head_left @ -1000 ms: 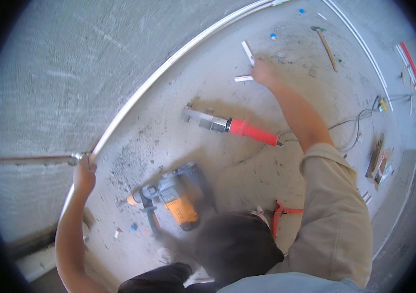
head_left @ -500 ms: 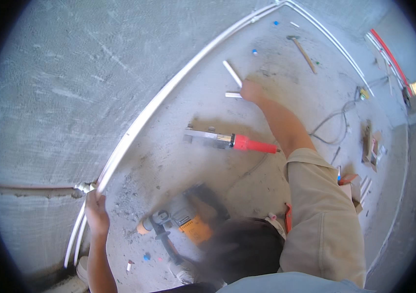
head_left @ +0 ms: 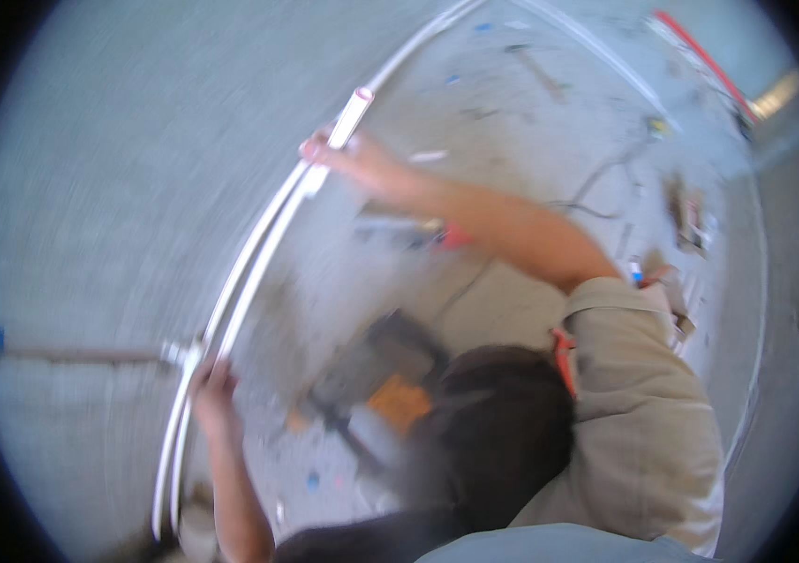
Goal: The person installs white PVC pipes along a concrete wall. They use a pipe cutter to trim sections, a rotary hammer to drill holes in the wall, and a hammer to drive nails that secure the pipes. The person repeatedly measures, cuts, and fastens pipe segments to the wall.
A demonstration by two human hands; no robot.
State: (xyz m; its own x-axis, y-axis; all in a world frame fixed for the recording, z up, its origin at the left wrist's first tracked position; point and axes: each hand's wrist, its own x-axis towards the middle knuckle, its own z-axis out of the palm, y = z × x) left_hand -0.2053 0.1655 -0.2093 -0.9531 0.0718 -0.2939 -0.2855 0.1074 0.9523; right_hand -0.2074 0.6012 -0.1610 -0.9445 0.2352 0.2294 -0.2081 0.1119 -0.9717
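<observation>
Low at the left, the left hand [head_left: 215,394] grips a long white pipe [head_left: 249,263] lying along the wall's foot, fingers wrapped around it. Further right, the right hand [head_left: 348,159] pinches a short white pipe piece [head_left: 348,120] against it. An orange drill [head_left: 390,394] lies blurred on the floor.

a grey concrete wall [head_left: 109,188] fills the left, rough and blurred, with a thin horizontal line [head_left: 71,355] running across it low down. the grey concrete floor [head_left: 512,122] lies to the right, dusty and strewn with scraps (too smeared to name). a long red strip [head_left: 700,58] lies at the far edge. bright daylight falls evenly over everything.
</observation>
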